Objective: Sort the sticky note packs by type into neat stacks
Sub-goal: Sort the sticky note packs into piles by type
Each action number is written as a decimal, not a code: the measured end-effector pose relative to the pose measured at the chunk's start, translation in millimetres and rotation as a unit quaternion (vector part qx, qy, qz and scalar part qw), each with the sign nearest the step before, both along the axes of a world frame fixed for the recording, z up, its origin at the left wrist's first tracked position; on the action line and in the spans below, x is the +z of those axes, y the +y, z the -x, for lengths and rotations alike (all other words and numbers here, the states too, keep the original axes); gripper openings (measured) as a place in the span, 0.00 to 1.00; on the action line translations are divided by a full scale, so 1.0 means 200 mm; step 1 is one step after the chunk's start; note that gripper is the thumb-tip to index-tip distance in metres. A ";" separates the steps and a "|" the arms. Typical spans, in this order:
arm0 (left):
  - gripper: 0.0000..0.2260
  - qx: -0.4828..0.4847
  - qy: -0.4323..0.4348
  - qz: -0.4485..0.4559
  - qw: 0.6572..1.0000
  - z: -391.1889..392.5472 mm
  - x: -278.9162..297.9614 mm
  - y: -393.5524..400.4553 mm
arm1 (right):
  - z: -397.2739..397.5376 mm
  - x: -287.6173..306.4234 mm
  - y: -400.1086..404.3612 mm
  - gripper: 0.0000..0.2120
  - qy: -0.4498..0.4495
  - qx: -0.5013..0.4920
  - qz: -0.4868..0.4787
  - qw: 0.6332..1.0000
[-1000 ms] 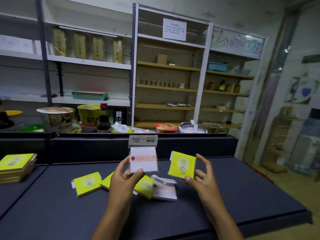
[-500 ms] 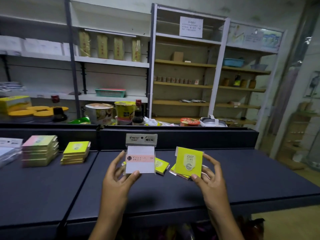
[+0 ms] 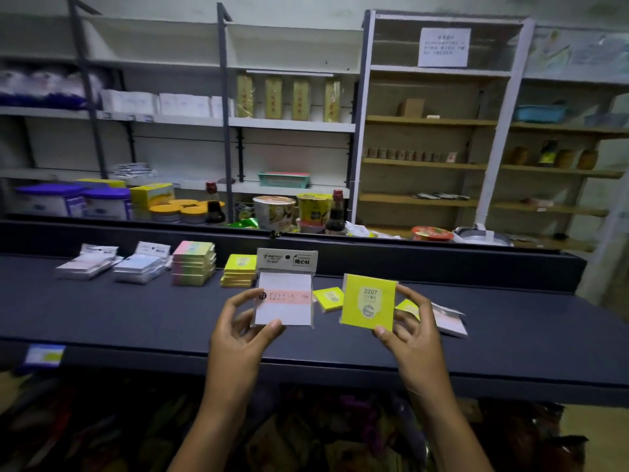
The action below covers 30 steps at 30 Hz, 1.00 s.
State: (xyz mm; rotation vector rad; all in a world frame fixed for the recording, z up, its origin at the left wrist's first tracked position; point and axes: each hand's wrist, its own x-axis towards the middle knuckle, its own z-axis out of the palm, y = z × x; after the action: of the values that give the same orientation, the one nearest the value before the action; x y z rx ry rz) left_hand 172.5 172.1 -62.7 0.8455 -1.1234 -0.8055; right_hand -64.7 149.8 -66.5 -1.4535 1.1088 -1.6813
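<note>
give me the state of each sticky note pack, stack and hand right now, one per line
left hand: pinching the white pack, raised
white pack: upright, off the counter
right hand: pinching the yellow pack, raised
yellow pack: upright, off the counter
yellow stack: neat, on the counter
pastel stack: neat, on the counter
two white stacks: side by side, leaning
loose packs: flat, unsorted

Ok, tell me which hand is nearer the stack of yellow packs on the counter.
Left. The left hand, holding a white pack, sits just right of the yellow stack. The right hand, holding a yellow pack, is farther right.
</note>
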 end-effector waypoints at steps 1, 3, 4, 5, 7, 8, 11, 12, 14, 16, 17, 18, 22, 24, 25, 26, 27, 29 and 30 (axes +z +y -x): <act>0.18 0.006 -0.004 0.002 1.000 -0.04 0.01 0.02 | -0.04 0.01 0.00 0.30 0.003 0.004 0.002 1.000; 0.17 0.025 -0.008 0.004 1.000 -0.14 0.02 0.05 | -0.13 0.02 -0.01 0.31 0.013 0.014 0.003 1.000; 0.17 0.036 -0.007 0.006 0.999 -0.19 0.03 0.05 | -0.18 0.03 -0.02 0.31 0.016 0.019 0.005 1.000; 0.16 0.046 -0.008 0.007 0.999 -0.24 0.04 0.05 | -0.23 0.04 -0.03 0.31 0.017 0.025 0.008 1.000; 0.16 0.059 -0.010 0.007 0.998 -0.35 0.05 0.04 | -0.33 0.06 -0.06 0.31 0.024 0.035 0.013 0.999; 0.16 0.064 -0.011 0.008 0.998 -0.40 0.05 0.03 | -0.38 0.06 -0.08 0.30 0.029 0.039 0.015 0.999; 0.17 0.075 -0.010 0.015 0.997 -0.58 0.05 -0.02 | -0.55 0.06 -0.16 0.29 0.036 0.050 0.016 0.998; 0.17 0.076 -0.009 0.016 0.997 -0.64 0.05 -0.06 | -0.61 0.06 -0.20 0.28 0.038 0.054 0.015 0.998; 0.17 0.075 -0.010 0.019 0.997 -0.75 0.03 -0.14 | -0.72 0.06 -0.27 0.27 0.046 0.058 0.014 0.997; 0.18 0.075 -0.010 0.026 0.997 -0.87 0.03 -0.26 | -0.84 0.05 -0.36 0.26 0.054 0.050 0.016 0.997; 0.18 0.072 -0.013 0.030 0.997 -0.92 0.02 -0.32 | -0.89 0.05 -0.41 0.25 0.056 0.045 0.018 0.997; 0.18 0.068 -0.018 0.033 0.997 -0.96 0.02 -0.38 | -0.93 0.05 -0.46 0.25 0.060 0.041 0.017 0.997; 0.18 0.056 -0.034 0.041 0.997 -1.12 -0.01 -0.65 | -1.08 0.04 -0.66 0.24 0.071 0.022 0.010 0.997; 0.18 0.055 -0.052 0.045 0.996 -1.17 -0.02 -0.78 | -1.13 0.04 -0.75 0.24 0.072 0.011 0.006 0.997; 0.18 0.055 -0.060 0.048 0.996 -1.19 -0.03 -0.84 | -1.15 0.04 -0.79 0.24 0.073 0.007 0.003 0.997; 0.18 0.055 -0.066 0.050 0.995 -1.21 -0.03 -0.90 | -1.17 0.04 -0.83 0.24 0.075 0.002 0.001 0.997; 0.18 0.053 -0.070 0.051 0.995 -1.22 -0.03 -0.95 | -1.18 0.04 -0.87 0.24 0.076 -0.001 0.000 0.997; 0.18 0.044 -0.066 0.049 0.996 -1.25 -0.03 -1.06 | -1.21 0.04 -0.95 0.24 0.078 -0.005 -0.003 0.997; 0.19 0.039 -0.060 0.047 0.996 -1.26 -0.03 -1.11 | -1.22 0.05 -0.99 0.23 0.080 -0.006 -0.005 0.997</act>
State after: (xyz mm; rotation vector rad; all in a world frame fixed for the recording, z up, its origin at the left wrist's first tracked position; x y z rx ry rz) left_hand 423.6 -49.6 -68.6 0.8627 -1.2169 -0.6393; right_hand 178.3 -48.4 -57.2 -1.6012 1.2107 -1.5871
